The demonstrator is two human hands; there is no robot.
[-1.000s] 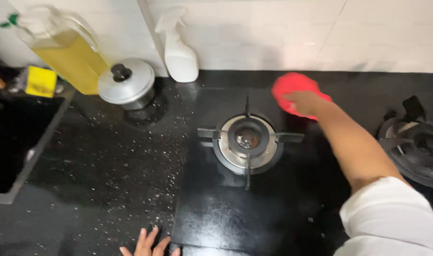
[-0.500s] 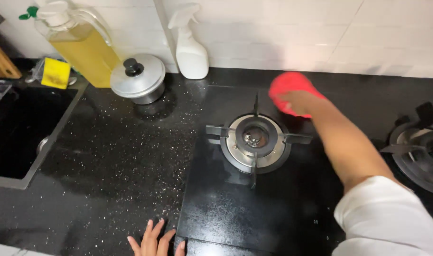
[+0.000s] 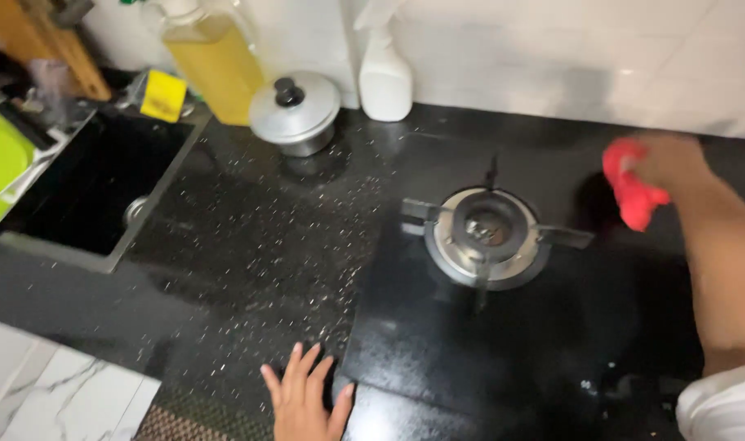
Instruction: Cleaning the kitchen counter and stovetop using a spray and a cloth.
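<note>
The right hand [image 3: 670, 163] grips a bright red cloth [image 3: 629, 192] bunched in its closed fingers, pressed to the glossy black glass stove top [image 3: 503, 359] to the right of the round steel gas burner [image 3: 487, 237] with its black pan supports. Half a second ago the cloth sat spread just behind and right of the burner; now it is crumpled and farther to the right, well apart from the burner — the arm runs down the right edge of the view to a white sleeve [image 3: 723, 408]. The left hand [image 3: 307, 400] lies flat with its fingers spread open on the black speckled stone counter [image 3: 250, 253], touching the stove top's front left corner, as it did before. The view has shifted right and closer: the dark sink [image 3: 95, 188] now shows more fully at left. At the back wall stand a clear jug of yellow oil [image 3: 213, 57], a small steel pot with a black-knobbed lid [image 3: 295, 110] and a white spray bottle [image 3: 384, 77] — all unmoved on the counter.
</note>
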